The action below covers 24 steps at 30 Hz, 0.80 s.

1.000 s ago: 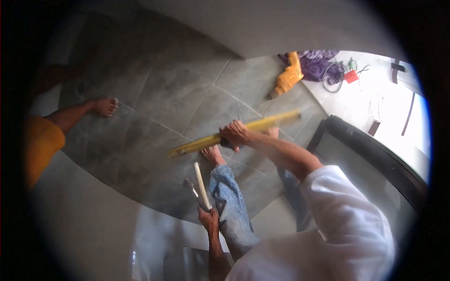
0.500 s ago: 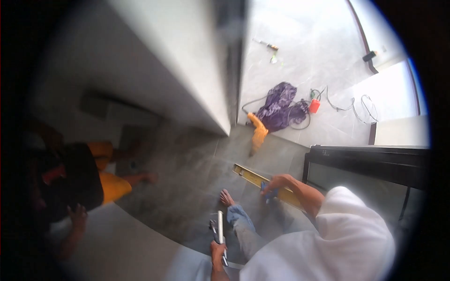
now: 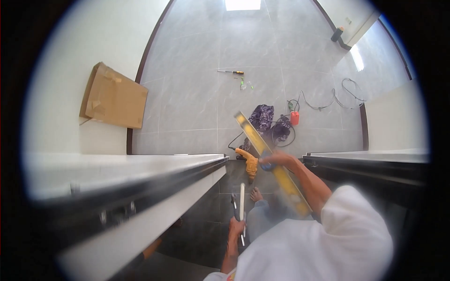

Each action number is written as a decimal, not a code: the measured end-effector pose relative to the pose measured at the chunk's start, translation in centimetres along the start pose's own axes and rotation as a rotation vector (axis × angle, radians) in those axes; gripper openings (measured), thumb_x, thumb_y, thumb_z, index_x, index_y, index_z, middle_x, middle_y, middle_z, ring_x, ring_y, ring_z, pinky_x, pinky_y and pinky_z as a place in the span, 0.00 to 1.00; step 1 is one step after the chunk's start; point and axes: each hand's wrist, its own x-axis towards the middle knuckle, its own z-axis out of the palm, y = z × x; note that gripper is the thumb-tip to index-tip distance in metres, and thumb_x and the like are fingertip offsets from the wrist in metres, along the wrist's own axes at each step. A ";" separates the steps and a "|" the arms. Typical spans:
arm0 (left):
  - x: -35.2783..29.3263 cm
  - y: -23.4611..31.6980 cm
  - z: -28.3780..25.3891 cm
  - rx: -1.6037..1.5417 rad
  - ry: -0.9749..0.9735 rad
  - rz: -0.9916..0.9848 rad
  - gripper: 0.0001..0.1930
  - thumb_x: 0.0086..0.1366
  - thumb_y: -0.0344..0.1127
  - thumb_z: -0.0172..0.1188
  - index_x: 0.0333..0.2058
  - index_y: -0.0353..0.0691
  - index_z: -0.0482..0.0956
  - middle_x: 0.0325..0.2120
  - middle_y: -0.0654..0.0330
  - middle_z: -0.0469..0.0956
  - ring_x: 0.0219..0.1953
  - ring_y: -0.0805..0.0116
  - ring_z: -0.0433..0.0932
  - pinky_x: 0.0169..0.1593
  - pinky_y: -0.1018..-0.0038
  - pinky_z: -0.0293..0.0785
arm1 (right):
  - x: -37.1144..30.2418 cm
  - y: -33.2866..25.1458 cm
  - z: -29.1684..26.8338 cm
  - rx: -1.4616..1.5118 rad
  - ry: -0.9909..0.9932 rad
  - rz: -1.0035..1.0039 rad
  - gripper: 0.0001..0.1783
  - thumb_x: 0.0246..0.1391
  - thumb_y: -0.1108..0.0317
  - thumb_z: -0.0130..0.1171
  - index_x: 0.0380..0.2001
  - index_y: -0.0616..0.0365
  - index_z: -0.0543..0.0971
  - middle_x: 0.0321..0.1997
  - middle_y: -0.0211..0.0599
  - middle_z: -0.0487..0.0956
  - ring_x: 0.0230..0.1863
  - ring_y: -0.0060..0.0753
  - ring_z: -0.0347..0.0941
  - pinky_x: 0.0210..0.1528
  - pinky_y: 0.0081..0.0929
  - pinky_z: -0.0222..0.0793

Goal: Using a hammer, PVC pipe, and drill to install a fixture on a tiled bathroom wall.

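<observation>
My right hand (image 3: 277, 159) grips a long yellow spirit level (image 3: 285, 185), which slants from the upper left down to my right side. A round blue object (image 3: 266, 160) is at my fingers, too blurred to name. Low in the middle, my left hand (image 3: 237, 226) is closed around a slim white stick (image 3: 242, 199) together with a dark metal tool (image 3: 234, 202) that looks like a hammer. Between the two hands and farther off, an orange-yellow corded power drill (image 3: 251, 164) lies on the floor near my bare foot (image 3: 256, 194).
Black-framed panels (image 3: 136, 180) flank the opening on both sides. Beyond lie a purple patterned cloth (image 3: 261, 117), a red box with cable (image 3: 294, 118), a screwdriver (image 3: 232, 72) and small green-and-clear bits (image 3: 243, 85). A flat cardboard box (image 3: 117, 97) leans by the left wall.
My view has swung left, bringing the doorway to the middle; the other person at the left is now mostly hidden. The spirit level has been raised and tilted more steeply.
</observation>
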 end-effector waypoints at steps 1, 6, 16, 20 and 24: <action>0.3 4.6 -1.0 -0.050 -0.019 -0.004 0.16 0.45 0.32 0.63 0.35 0.31 0.79 0.26 0.50 0.81 0.30 0.56 0.82 0.36 0.64 0.77 | 1.1 -3.3 -1.2 0.008 0.032 -0.055 0.38 0.30 0.41 0.74 0.39 0.61 0.81 0.37 0.35 0.80 0.36 0.28 0.75 0.40 0.26 0.69; 4.7 20.6 -4.6 -0.118 0.045 0.153 0.12 0.47 0.26 0.61 0.33 0.31 0.75 0.22 0.52 0.79 0.22 0.65 0.79 0.26 0.69 0.75 | 11.6 -9.5 -3.0 -0.025 0.200 -0.126 0.38 0.33 0.47 0.75 0.43 0.65 0.77 0.40 0.41 0.80 0.42 0.32 0.76 0.45 0.28 0.69; 31.1 35.5 -5.5 -0.663 -0.012 -0.204 0.14 0.54 0.22 0.55 0.41 0.30 0.70 0.21 0.52 0.77 0.18 0.65 0.77 0.22 0.71 0.75 | 40.4 -16.5 -9.3 -0.009 0.205 -0.013 0.43 0.27 0.49 0.78 0.44 0.67 0.73 0.37 0.44 0.80 0.38 0.35 0.78 0.40 0.28 0.72; 44.9 36.9 -5.3 -0.612 0.195 -0.079 0.09 0.54 0.23 0.53 0.35 0.29 0.73 0.19 0.53 0.77 0.18 0.66 0.77 0.21 0.72 0.73 | 54.5 -15.1 -9.4 -0.158 0.193 -0.079 0.44 0.22 0.47 0.79 0.41 0.67 0.73 0.34 0.46 0.79 0.36 0.37 0.78 0.37 0.30 0.72; 57.3 40.8 -7.2 -0.244 0.388 -0.114 0.12 0.52 0.28 0.56 0.35 0.27 0.71 0.24 0.46 0.77 0.27 0.54 0.80 0.32 0.64 0.75 | 65.1 -15.8 -9.9 -0.400 0.088 -0.080 0.44 0.22 0.45 0.78 0.40 0.65 0.74 0.36 0.50 0.79 0.40 0.41 0.78 0.42 0.31 0.72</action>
